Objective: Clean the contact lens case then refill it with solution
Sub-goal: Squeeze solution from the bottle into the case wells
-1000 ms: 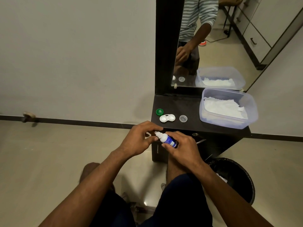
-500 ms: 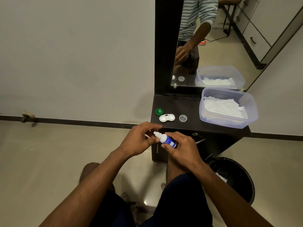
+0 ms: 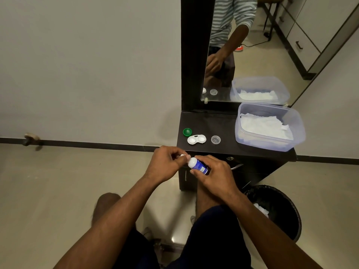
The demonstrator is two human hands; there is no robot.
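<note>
A white contact lens case lies open on a dark dressing-table top, near its front left corner. Both of its round wells face up. A green cap sits just beside the case, to its upper left. A clear cap sits near the case on its right, apart from it.

In front of the table edge, below the case, two bare hands hold a small solution bottle in the air. The bottle is white with a blue label and lies tilted, its nozzle end pointing left. The right hand grips the bottle's body, fingers curled over the label. The left hand pinches the white tip at the bottle's nozzle end between thumb and fingers; whether that tip is a cap on or off the nozzle cannot be told.

On the right of the table top stands a clear plastic container with white tissue inside. Behind the table a mirror in a dark frame reflects the container, the caps, and an arm in a striped sleeve. On the floor to the right of the table, by the person's right arm, is a black waste bin with some white paper inside. The person's knees, in dark shorts, show at the bottom of the view.
</note>
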